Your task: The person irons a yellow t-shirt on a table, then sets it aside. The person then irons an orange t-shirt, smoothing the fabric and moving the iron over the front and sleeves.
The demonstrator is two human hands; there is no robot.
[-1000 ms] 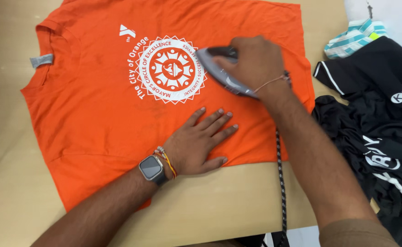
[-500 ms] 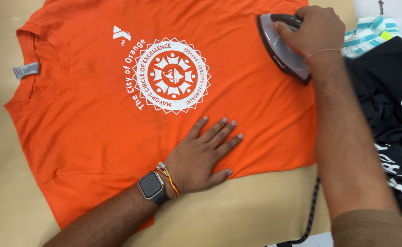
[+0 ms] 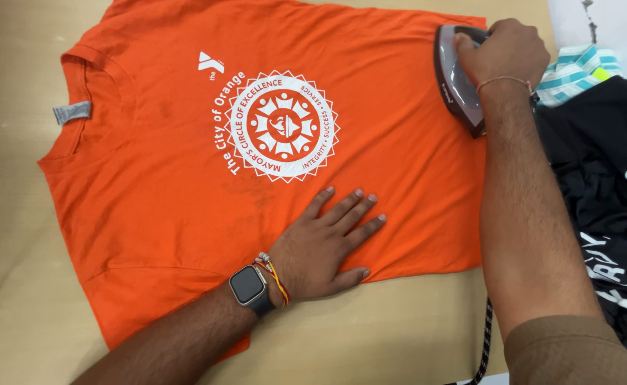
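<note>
My left hand [image 3: 324, 246] lay flat and open, pinning the orange T-shirt [image 3: 185, 171] spread across the tabletop [image 3: 399, 335], while my right hand [image 3: 506, 53] gripped the iron [image 3: 456, 82] at its hem, best glided slowly.

The right hand [image 3: 507, 51] has slid the iron [image 3: 457, 78] off the white emblem [image 3: 282, 125] — to the shirt's hem corner.
</note>
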